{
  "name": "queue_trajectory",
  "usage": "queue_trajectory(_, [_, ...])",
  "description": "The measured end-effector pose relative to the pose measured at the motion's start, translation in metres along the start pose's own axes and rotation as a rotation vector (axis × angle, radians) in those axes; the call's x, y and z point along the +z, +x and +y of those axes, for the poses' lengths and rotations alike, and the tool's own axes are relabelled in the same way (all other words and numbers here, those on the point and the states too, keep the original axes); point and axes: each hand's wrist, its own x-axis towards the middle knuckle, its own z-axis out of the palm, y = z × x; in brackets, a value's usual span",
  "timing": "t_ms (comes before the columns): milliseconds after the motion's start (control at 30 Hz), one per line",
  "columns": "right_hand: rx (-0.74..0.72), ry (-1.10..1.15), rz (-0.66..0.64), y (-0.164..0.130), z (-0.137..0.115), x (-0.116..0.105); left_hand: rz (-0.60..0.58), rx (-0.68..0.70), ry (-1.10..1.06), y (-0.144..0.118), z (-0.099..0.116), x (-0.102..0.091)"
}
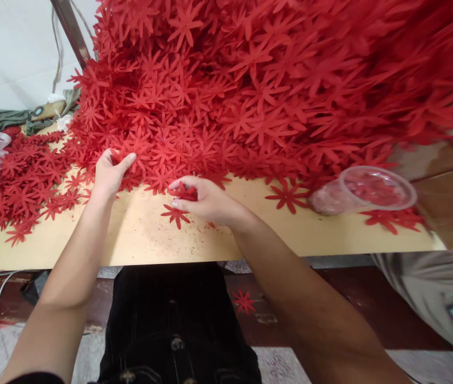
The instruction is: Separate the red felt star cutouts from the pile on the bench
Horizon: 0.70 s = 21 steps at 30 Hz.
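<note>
A large heap of red flower-shaped cutouts (194, 112) with narrow petals fills the back of the table. At the heap's front edge, my left hand (108, 173) has its fingers curled and thumb stretched forward, with red cutout material between them. My right hand (214, 201) is closed around red flower cutouts (186, 192), whose petals poke out between thumb and fingers. Just below its fingertips a single red flower cutout (176, 215) appears against the tabletop; whether it touches the hand, I cannot tell.
On the right, a clear plastic tub (376, 189) with red pieces lies tilted near a loose cutout (288, 196). A smaller pile of cutouts (34, 170) spreads across the left side. Red crumbs dot the yellowish tabletop (138, 240). Another cutout (244, 302) lies below the table edge.
</note>
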Motion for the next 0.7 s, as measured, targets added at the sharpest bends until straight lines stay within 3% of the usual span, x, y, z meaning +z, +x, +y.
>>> queue_trajectory(200, [-0.041, -0.665, -0.033, -0.008, 0.003, 0.014, 0.105, 0.138, 0.095, 0.019, -0.006, -0.004])
queue_trajectory(267, [-0.067, -0.748, -0.025, -0.005, 0.000, 0.016, 0.133, 0.183, 0.153, 0.027, -0.008, -0.008])
queue_trajectory(367, [-0.091, -0.612, 0.034, 0.008, -0.007, 0.013, 0.194, 0.291, 0.319, 0.036, -0.007, -0.019])
queue_trajectory(533, [-0.132, -0.130, 0.304, 0.038, -0.014, 0.002, 0.320, 0.488, 0.599, 0.028, 0.008, -0.039])
queue_trajectory(600, [-0.111, 0.071, 0.295, 0.046, -0.012, -0.001, 0.268, 0.518, 0.612, 0.015, 0.016, -0.038])
queue_trajectory(700, [-0.063, 0.199, 0.265, 0.049, -0.007, 0.001, 0.090, 0.491, 0.587, -0.010, 0.021, -0.022])
